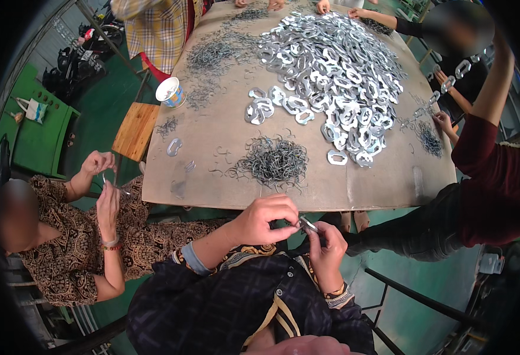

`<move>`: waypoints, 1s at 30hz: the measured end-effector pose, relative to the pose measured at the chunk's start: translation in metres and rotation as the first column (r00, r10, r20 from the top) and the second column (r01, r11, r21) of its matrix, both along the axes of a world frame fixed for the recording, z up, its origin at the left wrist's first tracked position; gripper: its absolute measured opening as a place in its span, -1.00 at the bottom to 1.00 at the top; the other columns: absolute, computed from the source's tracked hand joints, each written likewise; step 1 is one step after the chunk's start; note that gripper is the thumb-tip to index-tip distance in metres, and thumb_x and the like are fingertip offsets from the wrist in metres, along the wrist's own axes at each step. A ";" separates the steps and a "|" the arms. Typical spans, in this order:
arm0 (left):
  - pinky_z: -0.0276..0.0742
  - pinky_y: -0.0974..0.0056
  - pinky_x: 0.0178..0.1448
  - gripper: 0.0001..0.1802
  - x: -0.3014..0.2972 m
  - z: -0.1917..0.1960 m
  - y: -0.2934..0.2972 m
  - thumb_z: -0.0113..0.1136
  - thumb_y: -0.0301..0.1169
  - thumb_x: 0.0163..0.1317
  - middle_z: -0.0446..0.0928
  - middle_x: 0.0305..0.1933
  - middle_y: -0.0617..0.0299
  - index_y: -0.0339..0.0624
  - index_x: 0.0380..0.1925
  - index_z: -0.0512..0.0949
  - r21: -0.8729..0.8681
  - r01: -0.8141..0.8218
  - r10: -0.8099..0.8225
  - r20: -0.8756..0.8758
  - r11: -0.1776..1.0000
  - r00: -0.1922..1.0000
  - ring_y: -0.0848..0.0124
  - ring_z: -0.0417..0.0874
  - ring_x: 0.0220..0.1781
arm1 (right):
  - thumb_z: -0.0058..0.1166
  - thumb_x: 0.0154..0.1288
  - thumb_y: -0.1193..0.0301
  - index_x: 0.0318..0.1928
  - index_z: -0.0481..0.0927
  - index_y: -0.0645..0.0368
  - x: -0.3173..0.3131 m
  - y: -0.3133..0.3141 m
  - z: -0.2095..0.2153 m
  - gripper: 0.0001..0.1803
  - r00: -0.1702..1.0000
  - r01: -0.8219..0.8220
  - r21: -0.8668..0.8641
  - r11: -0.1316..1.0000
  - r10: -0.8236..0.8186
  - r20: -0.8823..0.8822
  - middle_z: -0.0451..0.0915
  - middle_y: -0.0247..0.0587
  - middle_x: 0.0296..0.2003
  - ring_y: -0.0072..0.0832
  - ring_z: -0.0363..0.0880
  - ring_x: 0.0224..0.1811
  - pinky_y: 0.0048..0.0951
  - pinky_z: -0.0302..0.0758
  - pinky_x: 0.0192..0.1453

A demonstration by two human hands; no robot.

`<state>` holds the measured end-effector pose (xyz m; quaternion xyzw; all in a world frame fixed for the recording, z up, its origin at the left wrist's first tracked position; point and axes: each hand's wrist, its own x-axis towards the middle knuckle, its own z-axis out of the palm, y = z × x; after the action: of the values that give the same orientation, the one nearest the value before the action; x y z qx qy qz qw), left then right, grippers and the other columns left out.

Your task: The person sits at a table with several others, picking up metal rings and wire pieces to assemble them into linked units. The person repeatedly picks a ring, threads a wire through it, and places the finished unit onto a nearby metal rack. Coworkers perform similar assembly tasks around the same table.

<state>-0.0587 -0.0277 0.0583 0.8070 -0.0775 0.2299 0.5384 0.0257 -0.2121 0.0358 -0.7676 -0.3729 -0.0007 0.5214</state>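
Just off the table's near edge, my two hands meet in front of my body. My right hand pinches a flat silver metal link between thumb and fingers, seen nearly edge-on. From the left, my left hand closes its thumb and fingertips at the link's left end; what small dark piece sits in them is too small to name. Right beyond my hands, on the table, lies a heap of small bent wire hooks. Farther off spreads a big pile of shiny oval links.
The brown-covered table has a white-and-blue tub at its left edge, near a wooden stool. More hooks lie at the far left. A person sits left; another, at right, raises a link chain. Other hands work at the far edge.
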 end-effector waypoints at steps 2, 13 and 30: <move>0.46 0.24 -0.20 -0.84 0.004 -0.002 -0.005 0.39 -0.60 -0.03 0.56 -0.31 0.21 -0.21 -0.45 0.58 0.063 -0.004 0.004 0.004 0.998 1.000 0.28 0.58 -0.27 | 0.29 0.06 0.68 -0.30 0.60 0.27 0.000 -0.001 0.001 -0.82 1.000 0.002 0.003 1.000 -0.002 0.001 0.61 -0.13 -0.48 -0.30 0.59 -0.48 -0.40 0.51 -0.38; 0.56 0.20 -0.13 -0.78 0.014 -0.021 -0.022 0.31 -0.67 0.03 0.61 -0.21 0.07 -0.27 -0.33 0.51 0.093 -0.004 -0.005 0.095 0.996 0.995 0.18 0.66 -0.20 | 0.34 0.03 0.60 -0.30 0.63 0.26 0.006 -0.006 -0.001 -0.82 0.995 -0.073 -0.030 0.997 0.071 -0.068 0.64 -0.13 -0.44 -0.27 0.62 -0.43 -0.38 0.53 -0.32; 0.60 0.18 -0.13 -0.77 0.006 -0.006 -0.043 0.26 -0.69 0.07 0.62 -0.20 0.04 -0.28 -0.30 0.45 0.082 -0.010 -0.006 0.189 0.997 0.982 0.16 0.69 -0.21 | 0.45 -0.01 0.20 -0.11 0.57 0.25 0.159 0.083 -0.098 -0.47 0.853 0.517 -0.354 0.779 -0.432 0.292 0.54 0.02 -0.16 -0.01 0.47 -0.06 -0.12 0.43 0.03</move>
<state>-0.0523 -0.0709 0.0524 0.8033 -0.1369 0.3024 0.4945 0.1843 -0.1287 -0.0623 -0.9265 -0.2068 -0.1274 0.2873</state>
